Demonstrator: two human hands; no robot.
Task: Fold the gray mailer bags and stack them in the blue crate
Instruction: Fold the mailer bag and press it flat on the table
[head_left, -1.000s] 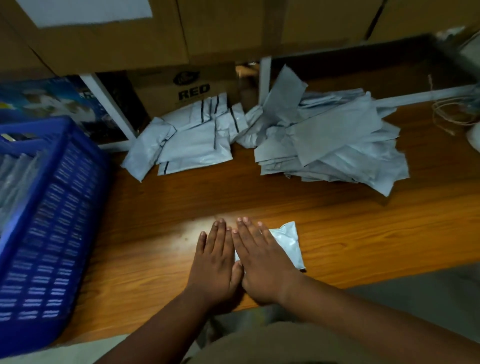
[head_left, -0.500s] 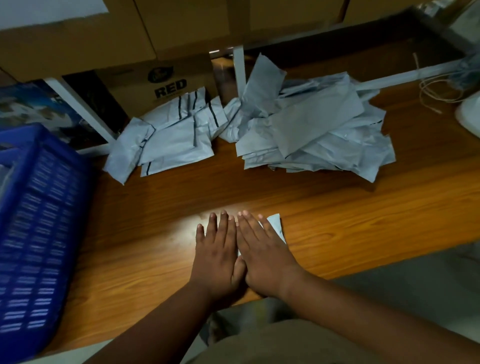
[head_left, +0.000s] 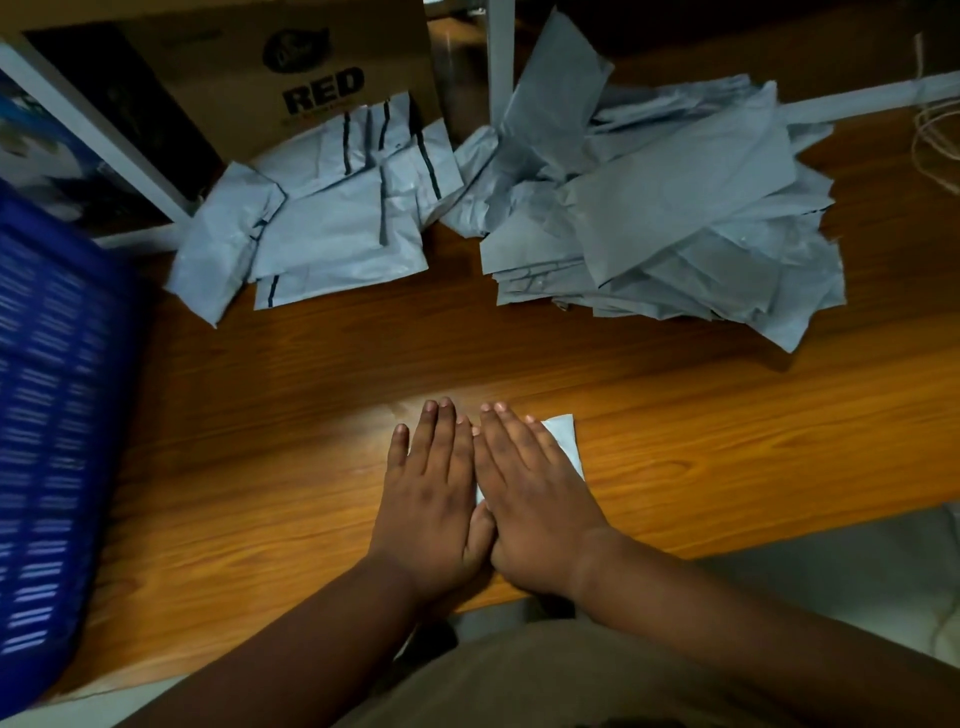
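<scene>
Both hands flat, side by side on a folded bag (head_left: 567, 441) at table (head_left: 727, 441) front edge: left hand (head_left: 434, 499) & right hand (head_left: 535, 499), fingers straight, thumbs touching. Only the bag's right corner shows. Loose bag pile (head_left: 670, 228) at 1 o'clock, smaller pile (head_left: 332, 218) at 11. Crate (head_left: 57, 415) at 9, blurred. Box (head_left: 249, 78) w/ "RED" behind the smaller pile.

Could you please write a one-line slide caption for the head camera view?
Left hand and right hand press a folded gray mailer bag flat on the wooden table.
</scene>
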